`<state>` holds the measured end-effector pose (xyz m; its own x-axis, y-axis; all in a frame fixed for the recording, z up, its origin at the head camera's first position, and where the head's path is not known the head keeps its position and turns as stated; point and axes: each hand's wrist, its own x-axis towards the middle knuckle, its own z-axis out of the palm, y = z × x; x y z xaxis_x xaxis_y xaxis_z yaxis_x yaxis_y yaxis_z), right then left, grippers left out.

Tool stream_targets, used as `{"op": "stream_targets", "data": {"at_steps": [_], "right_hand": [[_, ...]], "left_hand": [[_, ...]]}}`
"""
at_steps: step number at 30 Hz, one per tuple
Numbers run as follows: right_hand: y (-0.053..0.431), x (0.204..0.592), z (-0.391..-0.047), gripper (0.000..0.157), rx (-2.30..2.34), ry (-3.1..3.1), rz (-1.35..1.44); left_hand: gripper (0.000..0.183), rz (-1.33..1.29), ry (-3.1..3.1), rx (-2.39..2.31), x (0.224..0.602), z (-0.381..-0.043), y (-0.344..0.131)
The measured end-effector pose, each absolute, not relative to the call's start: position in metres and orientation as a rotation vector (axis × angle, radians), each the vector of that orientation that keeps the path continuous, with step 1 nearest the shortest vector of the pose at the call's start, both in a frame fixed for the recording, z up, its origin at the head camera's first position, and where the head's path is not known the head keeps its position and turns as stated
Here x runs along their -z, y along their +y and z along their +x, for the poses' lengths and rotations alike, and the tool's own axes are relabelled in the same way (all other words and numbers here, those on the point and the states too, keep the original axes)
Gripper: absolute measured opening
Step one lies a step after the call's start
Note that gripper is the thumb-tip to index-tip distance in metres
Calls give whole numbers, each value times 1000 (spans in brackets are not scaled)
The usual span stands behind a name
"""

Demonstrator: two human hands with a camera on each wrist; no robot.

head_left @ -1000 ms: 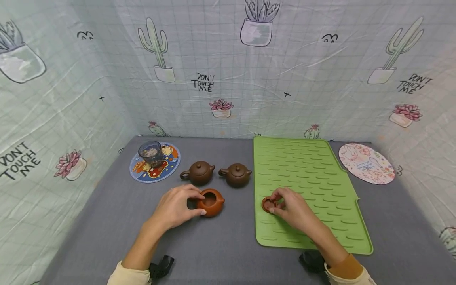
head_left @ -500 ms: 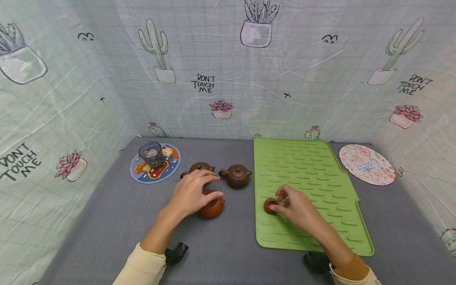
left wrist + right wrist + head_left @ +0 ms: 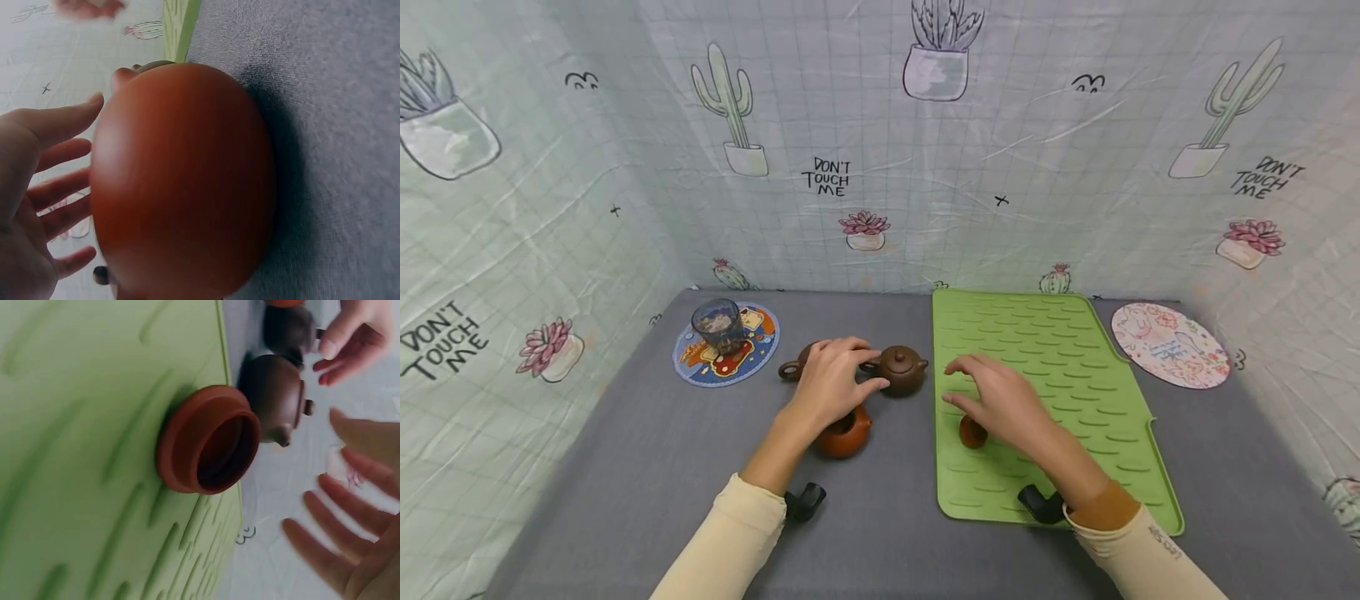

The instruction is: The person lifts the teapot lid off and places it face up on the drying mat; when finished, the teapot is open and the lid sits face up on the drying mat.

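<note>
My left hand hovers over a reddish-brown clay teapot, fingers spread and holding nothing. In the left wrist view the round teapot body fills the middle, with the hand apart from it. The teapot's lid lies upside down on a green mat, its hollow side up in the right wrist view. Above the lid is my right hand, its fingers loose and holding nothing. One dark brown teapot stands right of my left fingertips; another dark brown teapot is mostly hidden behind that hand.
A glass stands on a blue patterned round mat at the back left. At the back right lies a pink floral round mat. Printed cloth walls surround the grey tabletop at the back and sides.
My left hand has let go of the reddish teapot and moved up and right, over the dark teapots. The right hand has released the lid onto the mat and lifted away.
</note>
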<state>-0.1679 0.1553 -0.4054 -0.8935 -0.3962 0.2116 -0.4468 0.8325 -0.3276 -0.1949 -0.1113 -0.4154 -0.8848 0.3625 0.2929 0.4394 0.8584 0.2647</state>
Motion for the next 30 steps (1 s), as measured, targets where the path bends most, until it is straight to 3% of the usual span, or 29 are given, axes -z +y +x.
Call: {"op": "stream_targets", "data": {"at_steps": [13, 30], "right_hand": [[119, 412, -208, 44, -411, -2626, 1105], [108, 428, -215, 41, -460, -2643, 1078]], "left_hand": [[42, -572, -2841, 399, 426, -208, -96], [41, -536, -2891, 446, 427, -208, -95]]}}
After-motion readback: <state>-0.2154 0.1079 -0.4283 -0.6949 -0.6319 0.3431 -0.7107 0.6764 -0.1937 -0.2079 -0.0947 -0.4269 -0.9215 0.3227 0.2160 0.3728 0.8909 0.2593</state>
